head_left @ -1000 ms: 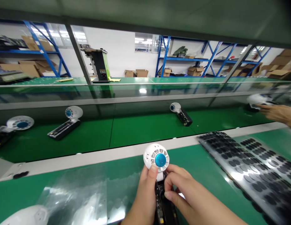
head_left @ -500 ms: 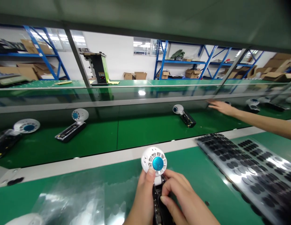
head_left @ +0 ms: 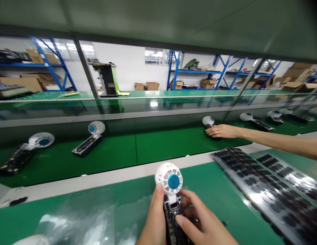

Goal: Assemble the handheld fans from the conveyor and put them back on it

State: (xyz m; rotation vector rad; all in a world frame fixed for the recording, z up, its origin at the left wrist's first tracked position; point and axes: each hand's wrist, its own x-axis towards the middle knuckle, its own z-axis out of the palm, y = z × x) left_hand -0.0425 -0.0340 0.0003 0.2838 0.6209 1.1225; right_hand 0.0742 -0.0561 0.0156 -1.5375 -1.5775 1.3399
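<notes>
Upright between both my hands is a handheld fan with a white round head, a blue hub and an opened black handle. My left hand wraps the handle's left side, its thumb near the base of the head. My right hand grips the other side, its thumb pressing a round black part on the handle. The lower end of the handle runs out of view. To the right lie clear sheets of round black pads.
More fans, such as this one, lie on the green conveyor belt ahead. From the right a co-worker's hand holds a fan on the belt. Clear plastic film covers the bench at left. A shelf panel hangs overhead.
My right fingers have loosened and spread, and the thumb now presses on the handle. The belt's fans have shifted right. The co-worker's hand has come left onto a fan.
</notes>
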